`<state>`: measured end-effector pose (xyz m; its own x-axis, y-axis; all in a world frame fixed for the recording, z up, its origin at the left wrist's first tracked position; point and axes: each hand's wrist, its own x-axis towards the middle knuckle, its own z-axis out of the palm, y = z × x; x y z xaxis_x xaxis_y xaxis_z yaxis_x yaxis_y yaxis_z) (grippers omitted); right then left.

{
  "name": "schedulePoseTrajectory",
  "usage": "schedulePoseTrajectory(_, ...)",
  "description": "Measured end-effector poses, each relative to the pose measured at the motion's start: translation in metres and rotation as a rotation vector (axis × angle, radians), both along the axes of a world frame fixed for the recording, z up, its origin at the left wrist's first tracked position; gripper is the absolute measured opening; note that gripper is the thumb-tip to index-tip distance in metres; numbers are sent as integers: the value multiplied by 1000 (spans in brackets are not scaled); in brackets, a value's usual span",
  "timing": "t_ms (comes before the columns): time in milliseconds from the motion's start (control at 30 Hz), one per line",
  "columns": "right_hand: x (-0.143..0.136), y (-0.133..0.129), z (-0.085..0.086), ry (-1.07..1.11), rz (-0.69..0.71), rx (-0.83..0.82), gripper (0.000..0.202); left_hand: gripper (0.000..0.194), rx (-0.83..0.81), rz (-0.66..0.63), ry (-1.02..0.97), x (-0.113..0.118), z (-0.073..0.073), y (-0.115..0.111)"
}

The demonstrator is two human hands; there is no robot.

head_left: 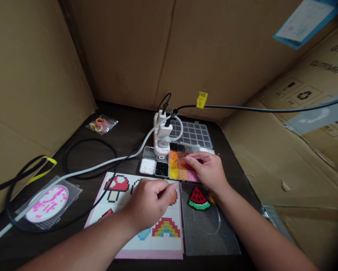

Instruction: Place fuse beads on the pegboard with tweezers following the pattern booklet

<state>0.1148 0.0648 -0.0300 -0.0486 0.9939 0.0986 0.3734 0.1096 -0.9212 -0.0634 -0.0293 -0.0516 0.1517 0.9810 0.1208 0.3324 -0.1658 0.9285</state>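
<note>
My right hand is closed on pink tweezers, their tips over the orange and yellow compartments of the bead box. My left hand has its fingers curled together above the pattern sheet; whatever its fingertips may hold is too small to make out. A red and green watermelon bead piece lies on the clear pegboard, beside the sheet's right edge. Small boxes of white beads and black beads sit left of the bead box. My left hand covers part of the printed patterns.
A white power strip with plugs and cables stands behind the beads, near an open gridded lid. Cables cross the left side over a pegboard with a pink-white oval. A bag of bands lies behind. Cardboard walls enclose the table.
</note>
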Motion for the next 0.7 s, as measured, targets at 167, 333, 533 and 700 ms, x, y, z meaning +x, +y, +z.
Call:
schedulePoseTrajectory(167,-2,-2,1,-1,-12,20,19,45,1,-2,0,0,1,0)
schedulePoseTrajectory(333,-5,-4,1,18,39,5,17,46,-7,-2,18,0,3,-1)
schedulePoseTrajectory(533,-2,-2,1,2,24,10,18,46,1,-3,14,0,0,0)
schedulePoseTrajectory(700,2,-1,5,-35,21,15,18,45,-1,-7,15,0,0,0)
